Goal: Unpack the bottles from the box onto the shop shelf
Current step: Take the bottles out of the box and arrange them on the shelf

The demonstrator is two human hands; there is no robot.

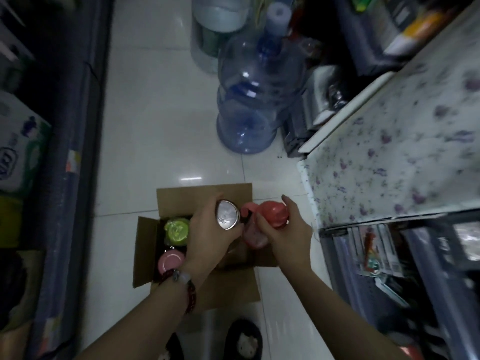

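**Both hands hold bottles over the open box**

A cardboard box (pixel 197 196) stands on the white tiled floor (pixel 155 126) with its flaps open. The view looks down from above on it.

The left hand (pixel 207 237) is closed around a bottle with a silver lid (pixel 227 214). The fingers wrap the body of this bottle, so only the round shiny top is seen. The bottle is upright and it is above the middle of the box. On the left wrist there is a dark red bracelet (pixel 181 279).

The right hand (pixel 283 229) is closed around a pink bottle with a red cap (pixel 272 213). The fingers press on the neck under the cap, and the index finger points up beside it. This bottle is at the right edge of the box, just beside the silver lid.

Two more bottles are inside the box, in its left part: one with a green lid (pixel 177 228), and nearer to the person one with a pink lid (pixel 171 262). They stand upright and close to each other.

To the right of the box is a shelf (pixel 389 165) covered with a paper of small purple flowers. Its top is bare near the right hand. Behind the box a large blue water jug (pixel 254 100) stands on the floor.
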